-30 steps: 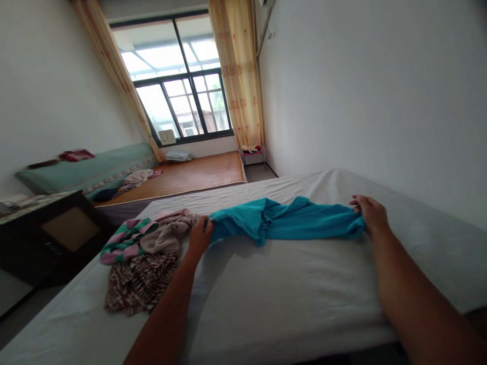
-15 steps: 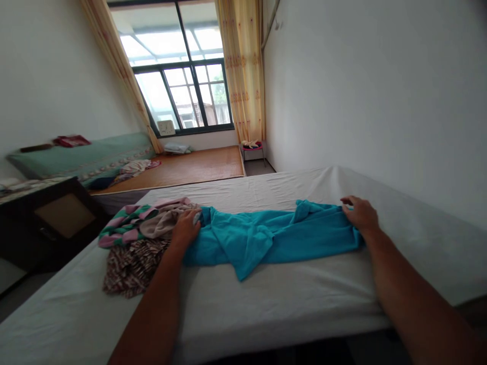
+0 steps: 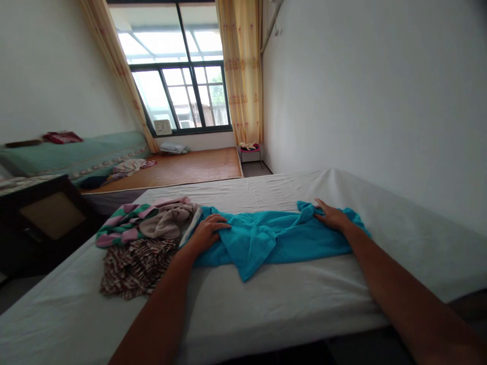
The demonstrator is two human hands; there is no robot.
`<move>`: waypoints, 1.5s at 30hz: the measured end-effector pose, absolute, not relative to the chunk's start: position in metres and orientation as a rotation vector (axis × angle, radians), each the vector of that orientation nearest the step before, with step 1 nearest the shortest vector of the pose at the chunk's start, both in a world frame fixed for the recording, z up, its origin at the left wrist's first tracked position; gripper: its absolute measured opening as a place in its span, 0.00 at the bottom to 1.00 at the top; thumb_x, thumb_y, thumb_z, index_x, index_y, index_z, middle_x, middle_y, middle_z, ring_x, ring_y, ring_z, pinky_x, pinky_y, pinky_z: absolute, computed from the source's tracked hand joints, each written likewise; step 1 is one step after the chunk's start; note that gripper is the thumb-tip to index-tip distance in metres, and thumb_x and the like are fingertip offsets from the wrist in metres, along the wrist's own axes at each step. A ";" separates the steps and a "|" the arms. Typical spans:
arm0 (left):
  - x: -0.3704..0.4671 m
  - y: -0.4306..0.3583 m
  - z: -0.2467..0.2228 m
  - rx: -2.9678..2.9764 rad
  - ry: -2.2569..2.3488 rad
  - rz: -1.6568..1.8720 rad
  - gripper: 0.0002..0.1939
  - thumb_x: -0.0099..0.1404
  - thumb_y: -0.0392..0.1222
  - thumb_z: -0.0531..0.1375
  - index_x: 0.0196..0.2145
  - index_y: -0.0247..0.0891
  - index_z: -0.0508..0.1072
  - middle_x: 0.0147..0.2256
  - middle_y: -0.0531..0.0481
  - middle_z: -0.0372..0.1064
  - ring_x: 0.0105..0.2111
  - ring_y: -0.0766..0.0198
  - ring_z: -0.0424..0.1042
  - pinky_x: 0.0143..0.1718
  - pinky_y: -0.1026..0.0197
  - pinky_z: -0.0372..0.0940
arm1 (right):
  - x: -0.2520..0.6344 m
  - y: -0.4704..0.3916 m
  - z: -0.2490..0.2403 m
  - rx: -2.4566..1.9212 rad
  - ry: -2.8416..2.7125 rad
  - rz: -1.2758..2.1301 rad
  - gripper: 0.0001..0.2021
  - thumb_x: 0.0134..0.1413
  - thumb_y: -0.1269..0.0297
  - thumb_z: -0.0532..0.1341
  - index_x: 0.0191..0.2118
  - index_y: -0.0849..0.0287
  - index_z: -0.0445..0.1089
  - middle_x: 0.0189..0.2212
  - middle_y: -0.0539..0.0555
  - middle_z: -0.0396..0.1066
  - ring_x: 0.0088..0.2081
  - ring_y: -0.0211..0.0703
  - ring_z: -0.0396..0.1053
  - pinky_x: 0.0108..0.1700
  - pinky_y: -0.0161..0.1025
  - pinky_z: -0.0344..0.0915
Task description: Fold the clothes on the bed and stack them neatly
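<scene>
A teal-blue garment [image 3: 281, 238], perhaps a shirt, lies folded lengthwise across the white-sheeted bed [image 3: 266, 304]. One pointed corner of it hangs toward me. My left hand [image 3: 208, 233] rests on the garment's left end, palm down with the fingers stretched over the cloth. Near the right end, my right hand [image 3: 332, 217] touches a bunched fold along the far edge. Its fingers look apart, though their tips partly sink into the cloth. Beside my left forearm is a heap of clothes: a pink-and-green checked piece [image 3: 124, 225], a greyish-brown piece [image 3: 167, 223] and a brown-and-white patterned piece [image 3: 139, 266].
A white wall [image 3: 373, 101] borders the bed on the right. At left stands a dark cabinet [image 3: 45, 218]. Farther off are a second bed with a brown mat [image 3: 198, 165], a small stool [image 3: 250, 148], yellow curtains [image 3: 243, 76] and a window [image 3: 182, 96].
My right hand has moved left and inward from the garment's right end to the bunched fold. My left hand has shifted right, farther onto the teal cloth.
</scene>
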State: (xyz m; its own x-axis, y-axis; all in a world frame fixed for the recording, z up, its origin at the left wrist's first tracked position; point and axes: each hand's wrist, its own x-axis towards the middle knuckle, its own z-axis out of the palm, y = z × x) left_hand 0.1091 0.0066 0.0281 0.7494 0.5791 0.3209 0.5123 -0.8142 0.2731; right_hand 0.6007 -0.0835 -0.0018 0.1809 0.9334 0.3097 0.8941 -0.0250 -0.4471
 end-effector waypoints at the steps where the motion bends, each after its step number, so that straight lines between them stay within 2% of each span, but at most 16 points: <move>1: 0.111 0.005 0.028 2.776 0.865 0.585 0.28 0.53 0.26 0.54 0.47 0.47 0.77 0.52 0.50 0.69 0.56 0.56 0.62 0.61 0.49 0.54 | 0.602 -0.082 0.000 -1.926 -1.713 0.172 0.30 0.47 0.47 0.60 0.56 0.51 0.67 0.50 0.57 0.73 0.49 0.56 0.72 0.48 0.49 0.69; 8: 0.126 -0.012 0.029 2.759 0.962 0.513 0.23 0.58 0.29 0.53 0.46 0.48 0.78 0.50 0.50 0.71 0.51 0.55 0.67 0.55 0.53 0.60 | 0.603 -0.070 0.016 -1.772 -1.799 0.531 0.18 0.45 0.50 0.61 0.40 0.52 0.76 0.37 0.54 0.78 0.41 0.52 0.74 0.42 0.43 0.71; 11: 0.126 -0.016 0.038 2.757 1.102 0.544 0.19 0.60 0.33 0.53 0.43 0.46 0.77 0.49 0.49 0.72 0.50 0.56 0.68 0.52 0.56 0.62 | 0.619 -0.066 0.026 -1.687 -1.770 0.674 0.17 0.41 0.49 0.64 0.35 0.55 0.76 0.31 0.53 0.78 0.37 0.51 0.73 0.38 0.42 0.70; 14: 0.124 -0.001 0.061 2.680 1.429 0.741 0.13 0.62 0.37 0.53 0.38 0.42 0.77 0.42 0.45 0.74 0.45 0.53 0.71 0.46 0.55 0.64 | 0.651 -0.060 0.042 -1.634 -1.576 0.608 0.19 0.37 0.47 0.66 0.31 0.58 0.74 0.27 0.52 0.75 0.32 0.46 0.71 0.33 0.38 0.68; 16: 0.127 0.022 0.083 2.485 1.608 0.877 0.12 0.62 0.42 0.53 0.32 0.38 0.75 0.33 0.43 0.74 0.39 0.50 0.73 0.39 0.54 0.65 | 0.671 -0.050 0.053 -1.660 -1.382 0.532 0.19 0.37 0.48 0.67 0.30 0.58 0.73 0.23 0.51 0.72 0.26 0.40 0.67 0.26 0.34 0.64; 18: 0.138 0.053 0.104 2.145 1.612 1.003 0.14 0.63 0.44 0.52 0.29 0.35 0.74 0.26 0.44 0.71 0.32 0.52 0.73 0.33 0.56 0.65 | 0.684 -0.033 0.063 -1.709 -1.174 0.529 0.17 0.38 0.50 0.68 0.27 0.59 0.71 0.17 0.49 0.67 0.18 0.35 0.60 0.18 0.32 0.55; 20: 0.155 0.084 0.121 1.775 1.443 1.122 0.15 0.64 0.45 0.52 0.33 0.32 0.73 0.25 0.44 0.71 0.29 0.56 0.73 0.30 0.58 0.66 | 0.687 -0.011 0.069 -1.717 -0.999 0.525 0.14 0.44 0.52 0.65 0.24 0.58 0.67 0.14 0.49 0.62 0.15 0.34 0.56 0.15 0.32 0.51; 21: 0.164 0.098 0.127 1.627 1.324 1.177 0.14 0.64 0.44 0.53 0.37 0.31 0.73 0.28 0.43 0.72 0.29 0.59 0.73 0.31 0.59 0.67 | 0.685 0.001 0.070 -1.700 -0.935 0.501 0.13 0.47 0.53 0.63 0.24 0.57 0.65 0.14 0.50 0.62 0.14 0.35 0.57 0.15 0.32 0.52; 24: 0.178 0.126 0.129 1.400 1.045 1.330 0.20 0.63 0.42 0.56 0.53 0.36 0.66 0.46 0.40 0.71 0.39 0.63 0.74 0.40 0.59 0.69 | 0.672 0.028 0.064 -1.626 -0.881 0.394 0.10 0.56 0.57 0.54 0.34 0.57 0.65 0.24 0.57 0.72 0.23 0.42 0.69 0.22 0.37 0.66; 27: 0.155 0.134 0.111 1.461 1.126 1.378 0.23 0.65 0.44 0.54 0.58 0.41 0.63 0.56 0.40 0.63 0.48 0.62 0.71 0.48 0.55 0.66 | 0.648 0.029 0.045 -1.575 -0.931 0.329 0.14 0.53 0.60 0.56 0.46 0.58 0.63 0.42 0.62 0.74 0.40 0.49 0.74 0.38 0.44 0.72; 30: 0.107 0.123 0.083 1.869 1.420 1.096 0.19 0.64 0.42 0.53 0.50 0.38 0.72 0.53 0.41 0.68 0.54 0.55 0.66 0.55 0.48 0.61 | 0.608 0.001 0.015 -1.556 -1.178 0.349 0.18 0.47 0.61 0.61 0.46 0.56 0.66 0.48 0.60 0.72 0.48 0.53 0.71 0.49 0.48 0.69; 33: 0.063 0.101 0.053 2.381 1.694 0.606 0.12 0.60 0.41 0.58 0.39 0.44 0.79 0.54 0.44 0.69 0.61 0.46 0.56 0.61 0.36 0.45 | 0.557 -0.037 -0.020 -1.536 -1.793 0.346 0.20 0.54 0.56 0.57 0.51 0.54 0.67 0.51 0.59 0.71 0.51 0.54 0.70 0.53 0.51 0.66; 35: 0.045 0.086 0.038 2.602 1.800 0.374 0.10 0.59 0.44 0.61 0.39 0.48 0.79 0.58 0.46 0.65 0.64 0.40 0.48 0.59 0.27 0.33 | 0.528 -0.055 -0.037 -1.554 -2.016 0.179 0.21 0.57 0.55 0.55 0.54 0.52 0.66 0.56 0.58 0.68 0.56 0.56 0.65 0.57 0.55 0.62; 37: 0.035 0.076 0.028 2.722 1.847 0.287 0.11 0.60 0.47 0.60 0.41 0.49 0.78 0.59 0.45 0.63 0.64 0.38 0.45 0.55 0.22 0.27 | 0.512 -0.065 -0.046 -1.591 -2.101 0.029 0.20 0.59 0.56 0.52 0.55 0.52 0.67 0.57 0.56 0.67 0.58 0.56 0.63 0.57 0.58 0.61; 41: 0.018 0.067 0.024 2.732 2.007 0.408 0.13 0.65 0.37 0.53 0.41 0.44 0.77 0.58 0.43 0.64 0.64 0.41 0.47 0.55 0.24 0.33 | 0.511 -0.069 -0.044 -1.578 -2.123 -0.028 0.20 0.61 0.57 0.50 0.54 0.51 0.69 0.55 0.55 0.69 0.57 0.53 0.64 0.57 0.55 0.62; 45: -0.009 0.071 0.029 2.575 2.280 0.473 0.18 0.65 0.31 0.47 0.38 0.38 0.77 0.55 0.37 0.66 0.63 0.39 0.48 0.54 0.23 0.38 | 0.518 -0.069 -0.041 -1.555 -2.110 0.005 0.19 0.61 0.57 0.51 0.53 0.51 0.70 0.54 0.55 0.70 0.56 0.53 0.65 0.58 0.56 0.62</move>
State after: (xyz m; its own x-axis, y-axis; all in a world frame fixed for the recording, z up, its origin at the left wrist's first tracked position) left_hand -0.0089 0.0708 0.0288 0.1244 0.9038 0.4094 0.9921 -0.1067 -0.0658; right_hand 0.5176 -0.0690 -0.0407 -0.2104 0.8928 0.3982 0.8909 0.3428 -0.2979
